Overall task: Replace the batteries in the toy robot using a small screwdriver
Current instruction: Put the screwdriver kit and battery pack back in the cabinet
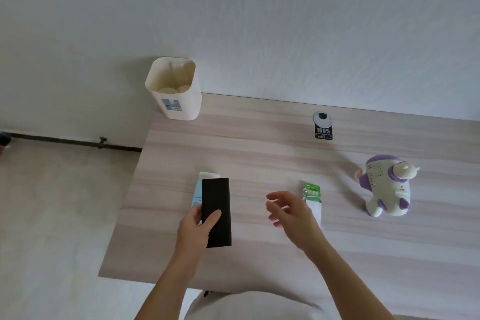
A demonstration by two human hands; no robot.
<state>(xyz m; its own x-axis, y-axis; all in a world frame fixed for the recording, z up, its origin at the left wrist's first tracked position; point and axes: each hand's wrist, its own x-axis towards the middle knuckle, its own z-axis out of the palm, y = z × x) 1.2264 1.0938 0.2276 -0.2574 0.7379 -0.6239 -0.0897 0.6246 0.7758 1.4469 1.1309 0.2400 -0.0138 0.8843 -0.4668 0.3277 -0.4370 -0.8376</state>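
A white and purple toy robot lies on the wooden table at the right. A green and white battery pack lies near the middle, just behind my right hand, which hovers above the table with fingers spread and loosely curled, holding nothing. My left hand grips a flat black case by its lower left side, thumb on top. A white and light blue box lies partly under the case. No screwdriver is visible.
A cream plastic bin stands at the table's far left corner against the wall. A round cable grommet with a black sticker sits near the back edge. The table's left edge drops to a pale floor.
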